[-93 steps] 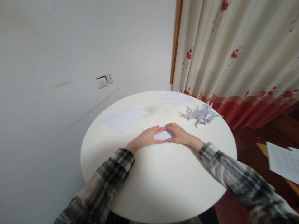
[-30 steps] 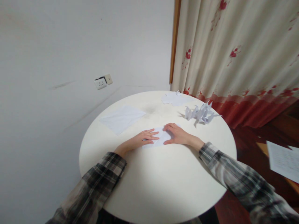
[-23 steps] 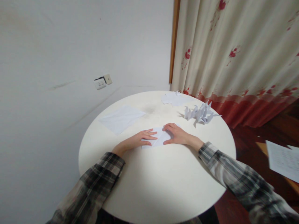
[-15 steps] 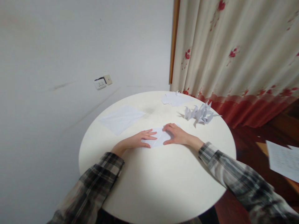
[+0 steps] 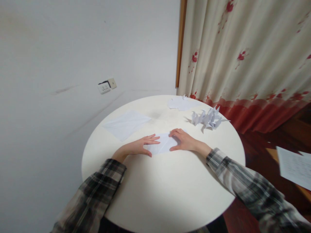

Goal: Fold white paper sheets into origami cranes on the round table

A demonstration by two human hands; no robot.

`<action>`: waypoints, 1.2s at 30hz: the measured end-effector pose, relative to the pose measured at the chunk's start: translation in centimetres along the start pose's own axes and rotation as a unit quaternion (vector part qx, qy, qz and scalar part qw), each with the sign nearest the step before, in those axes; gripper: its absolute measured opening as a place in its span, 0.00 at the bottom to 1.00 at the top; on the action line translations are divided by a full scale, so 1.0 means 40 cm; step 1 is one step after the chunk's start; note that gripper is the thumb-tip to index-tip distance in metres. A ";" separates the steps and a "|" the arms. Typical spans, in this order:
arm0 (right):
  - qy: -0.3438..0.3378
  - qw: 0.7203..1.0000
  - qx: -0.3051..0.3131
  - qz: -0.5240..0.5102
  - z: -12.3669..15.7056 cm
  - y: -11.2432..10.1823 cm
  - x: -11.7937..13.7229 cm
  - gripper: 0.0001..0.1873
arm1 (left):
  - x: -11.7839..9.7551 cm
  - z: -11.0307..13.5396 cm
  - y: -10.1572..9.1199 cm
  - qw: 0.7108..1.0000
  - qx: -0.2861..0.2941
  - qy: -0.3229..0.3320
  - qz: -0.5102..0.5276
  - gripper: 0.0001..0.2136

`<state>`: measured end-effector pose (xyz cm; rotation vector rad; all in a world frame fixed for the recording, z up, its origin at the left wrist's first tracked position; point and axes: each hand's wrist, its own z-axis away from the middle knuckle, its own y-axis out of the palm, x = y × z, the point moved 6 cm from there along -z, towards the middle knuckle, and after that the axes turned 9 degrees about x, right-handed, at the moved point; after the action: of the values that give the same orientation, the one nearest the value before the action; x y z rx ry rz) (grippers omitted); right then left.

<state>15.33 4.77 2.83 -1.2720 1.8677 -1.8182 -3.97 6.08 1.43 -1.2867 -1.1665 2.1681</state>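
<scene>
A folded sheet of white paper [image 5: 161, 144] with slanting crease lines lies flat on the round white table [image 5: 157, 187]. Over its left end rests my left hand [image 5: 141, 145], fingers stretched out and thumb apart. My right hand [image 5: 185, 140] lies on the right end, thumb and fingers spread with paper showing between them. Neither hand grips the sheet; both seem to touch it from above. Part of the paper is hidden under each hand.
A creased white sheet [image 5: 127, 124] lies at the left of the table. Several folded paper cranes [image 5: 210, 118] stand at the right. More paper pieces [image 5: 182, 104] lie at the far edge. Beyond are a wall socket [image 5: 104, 87], a curtain [image 5: 243, 58] and papers [image 5: 293, 165] lower right.
My left hand has slid a little to the left along the paper, uncovering more of it. My right hand stays in place.
</scene>
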 end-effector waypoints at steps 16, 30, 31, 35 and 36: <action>-0.006 1.000 -0.004 0.009 -0.001 0.006 -0.006 0.33 | 0.023 0.003 0.008 1.000 -0.004 -0.006 -0.017 0.35; -0.004 1.000 0.004 0.004 -0.005 0.003 -0.007 0.33 | -0.023 -0.017 -0.011 0.965 -0.241 0.004 -0.106 0.15; -0.004 1.000 0.004 0.003 -0.005 0.003 -0.007 0.33 | -0.035 -0.025 -0.006 0.961 -0.253 0.005 -0.113 0.15; 0.000 1.000 0.002 0.004 -0.007 0.003 -0.006 0.34 | -0.107 -0.072 0.039 0.963 -0.220 0.070 -0.138 0.16; 0.001 1.000 0.002 0.004 -0.007 0.002 -0.005 0.34 | -0.119 -0.082 0.051 0.965 -0.205 0.076 -0.142 0.17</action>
<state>15.21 5.11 2.71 -1.2605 1.8668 -1.8193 1.48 3.28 1.62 -1.3172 -1.6773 1.6477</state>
